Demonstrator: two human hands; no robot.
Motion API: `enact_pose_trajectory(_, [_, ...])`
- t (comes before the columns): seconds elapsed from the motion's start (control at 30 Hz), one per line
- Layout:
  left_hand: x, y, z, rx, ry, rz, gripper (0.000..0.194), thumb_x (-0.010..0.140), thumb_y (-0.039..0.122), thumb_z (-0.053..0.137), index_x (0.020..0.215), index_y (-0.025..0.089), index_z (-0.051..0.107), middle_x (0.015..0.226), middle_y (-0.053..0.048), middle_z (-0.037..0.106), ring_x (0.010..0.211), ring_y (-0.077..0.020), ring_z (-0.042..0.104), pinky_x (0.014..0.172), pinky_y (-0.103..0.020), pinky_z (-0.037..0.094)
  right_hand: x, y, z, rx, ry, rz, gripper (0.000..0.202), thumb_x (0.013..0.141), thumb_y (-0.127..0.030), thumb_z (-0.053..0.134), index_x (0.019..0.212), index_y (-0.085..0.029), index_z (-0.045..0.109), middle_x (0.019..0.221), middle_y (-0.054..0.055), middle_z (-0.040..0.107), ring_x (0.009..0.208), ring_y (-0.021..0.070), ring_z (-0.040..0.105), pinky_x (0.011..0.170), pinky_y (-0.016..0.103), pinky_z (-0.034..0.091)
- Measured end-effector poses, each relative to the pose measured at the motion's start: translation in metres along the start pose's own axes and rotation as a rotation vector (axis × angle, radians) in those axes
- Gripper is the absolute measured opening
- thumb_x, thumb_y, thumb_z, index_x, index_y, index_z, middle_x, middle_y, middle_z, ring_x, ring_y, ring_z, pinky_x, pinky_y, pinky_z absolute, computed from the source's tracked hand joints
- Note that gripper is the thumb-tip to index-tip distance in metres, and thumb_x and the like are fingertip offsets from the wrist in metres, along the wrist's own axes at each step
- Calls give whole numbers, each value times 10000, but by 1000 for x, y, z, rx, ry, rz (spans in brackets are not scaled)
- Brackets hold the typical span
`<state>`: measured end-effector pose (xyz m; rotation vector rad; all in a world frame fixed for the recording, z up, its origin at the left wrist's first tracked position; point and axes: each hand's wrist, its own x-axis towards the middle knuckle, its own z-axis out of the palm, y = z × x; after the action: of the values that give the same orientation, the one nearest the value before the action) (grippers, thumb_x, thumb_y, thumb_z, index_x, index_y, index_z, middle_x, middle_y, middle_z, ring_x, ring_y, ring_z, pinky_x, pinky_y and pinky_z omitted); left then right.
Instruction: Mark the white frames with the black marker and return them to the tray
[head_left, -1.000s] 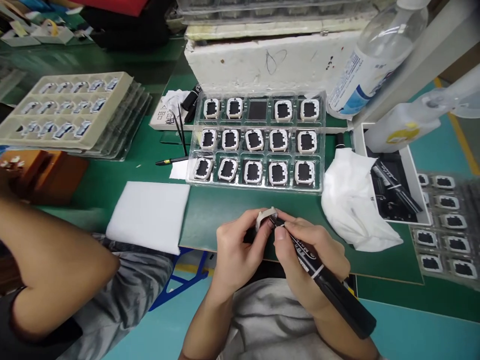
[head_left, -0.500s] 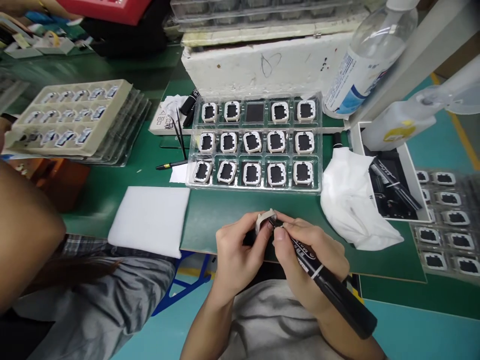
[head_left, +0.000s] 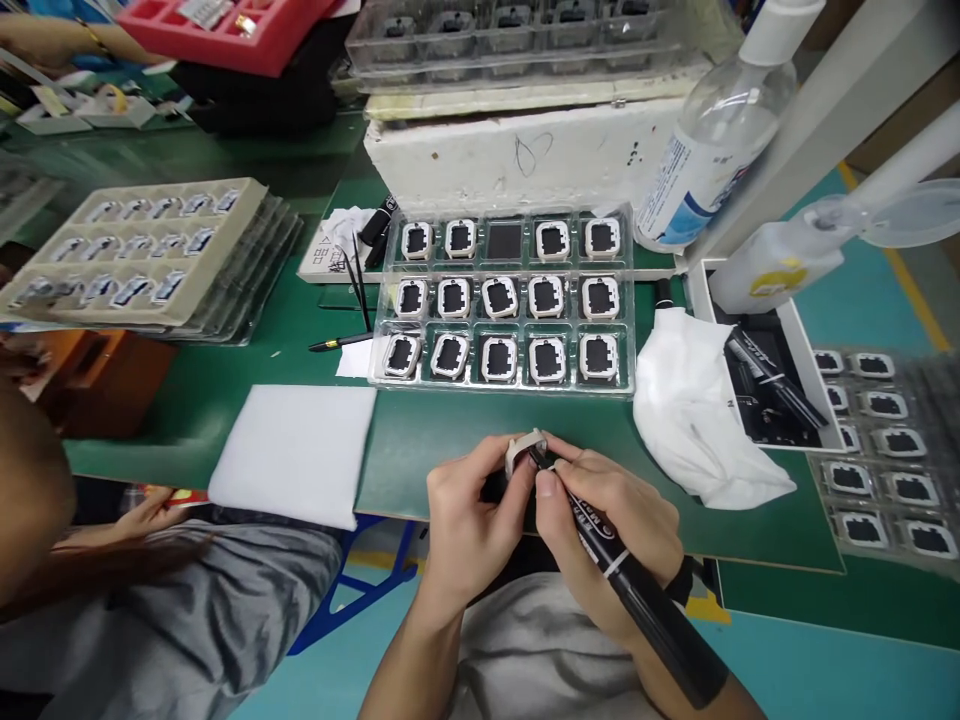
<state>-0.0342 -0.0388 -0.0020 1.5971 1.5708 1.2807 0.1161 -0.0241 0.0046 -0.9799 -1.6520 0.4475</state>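
Observation:
Between the thumb and fingers of my left hand [head_left: 469, 510] is a light-coloured watch case [head_left: 525, 446], tilted so its inner side faces my right hand. My right hand [head_left: 619, 510] grips a black marker pen [head_left: 637, 595] like a writing pen, its tip end at the inside edge of the case. Fingers partly hide where tip and case meet. Beyond my hands lies a clear plastic tray [head_left: 501, 388] with rows of similar white watch cases [head_left: 499, 357]; one pocket [head_left: 505, 242] in the back row shows only a dark bottom.
Right of the tray are a white cloth [head_left: 690, 410], a clear bottle [head_left: 712, 150] and a white box [head_left: 832, 432] with another marker [head_left: 776, 380]. Left are a white foam pad [head_left: 292, 450], tweezers [head_left: 358, 280] and stacked trays [head_left: 247, 215]. A co-worker's grey sleeve [head_left: 247, 580] is at left.
The head view has shifted slightly. My hands keep hold of the watch case and marker, with the case turned a little and the marker tip moved slightly. At left, a co-worker's hand has come into view.

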Motion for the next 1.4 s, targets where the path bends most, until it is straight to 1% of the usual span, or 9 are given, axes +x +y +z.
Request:
enact_pose_trajectory(0.07, [0, 0, 0, -11, -6, 7, 128, 1083, 207, 713, 1056, 179, 835, 840, 2, 832, 659, -100, 691, 661, -187, 541, 0, 0, 0, 5, -4, -27, 271, 990, -11, 772, 1161, -220, 748, 1008, 45, 887, 1034, 254, 905, 944, 324, 789])
enact_pose_trajectory(0.17, [1, 0, 1, -33, -12, 8, 118, 1080, 188, 717, 1057, 179, 832, 843, 10, 829, 669, -95, 696, 675, -179, 545, 1, 0, -1, 12, 5, 19, 231, 998, -34, 779, 1133, -218, 747, 1026, 41, 886, 1051, 244, 903, 966, 309, 778])
enact_pose_trajectory(0.4, [2, 0, 1, -48, -14, 2, 124, 1076, 162, 704, 1021, 175, 815, 797, 25, 785, 645, -83, 662, 640, -173, 514, -2, -1, 0, -8, 23, 11, 233, 993, -41, 780, 1124, -233, 753, 992, 15, 884, 1017, 255, 909, 927, 347, 793])
enact_pose_trajectory(0.57, [1, -1, 0, -65, -17, -21, 114, 1065, 158, 723, 1041, 182, 832, 821, 26, 804, 666, -84, 669, 665, -170, 523, -1, 0, -1, 9, 6, 42, 216, 998, -50, 775, 1115, -230, 754, 1020, 24, 892, 1046, 249, 905, 960, 339, 785])
enact_pose_trajectory(0.77, [7, 1, 1, -207, -50, -138, 75, 1040, 165, 771, 987, 176, 823, 781, 28, 816, 656, -89, 707, 653, -152, 543, -4, -1, -1, 131, 49, 147, 176, 1007, -79, 773, 1068, -244, 755, 1024, 24, 898, 964, 248, 913, 776, 291, 789])
enact_pose_trajectory(0.9, [11, 5, 0, -303, -65, -195, 55, 1009, 150, 801, 959, 166, 817, 770, 24, 817, 658, -95, 748, 662, -139, 573, -6, -1, 1, 140, 38, 163, 174, 1005, -85, 779, 1070, -245, 760, 1026, 28, 894, 1012, 254, 910, 717, 269, 778])
enact_pose_trajectory(1.1, [8, 4, 1, -293, -58, -183, 27, 1005, 153, 811, 989, 165, 830, 790, 10, 828, 676, -108, 757, 682, -156, 592, -4, 0, 1, 113, 22, 168, 189, 996, -75, 787, 1085, -242, 772, 1079, 28, 901, 1072, 248, 903, 930, 307, 777])
enact_pose_trajectory(1.3, [3, 0, 2, -163, -25, -107, 86, 1049, 191, 767, 1007, 181, 842, 775, 14, 815, 630, -101, 678, 644, -183, 548, -4, 0, 0, 118, 32, 172, 183, 1001, -86, 789, 1080, -250, 769, 1069, 28, 902, 1047, 257, 906, 921, 331, 779])
enact_pose_trajectory(1.4, [3, 0, 2, -141, -20, -82, 100, 1057, 195, 753, 1009, 187, 840, 797, 18, 826, 648, -102, 694, 661, -182, 553, -3, 0, 0, 127, 31, 175, 174, 1005, -99, 793, 1077, -255, 769, 1060, 18, 901, 1045, 254, 906, 922, 330, 776])
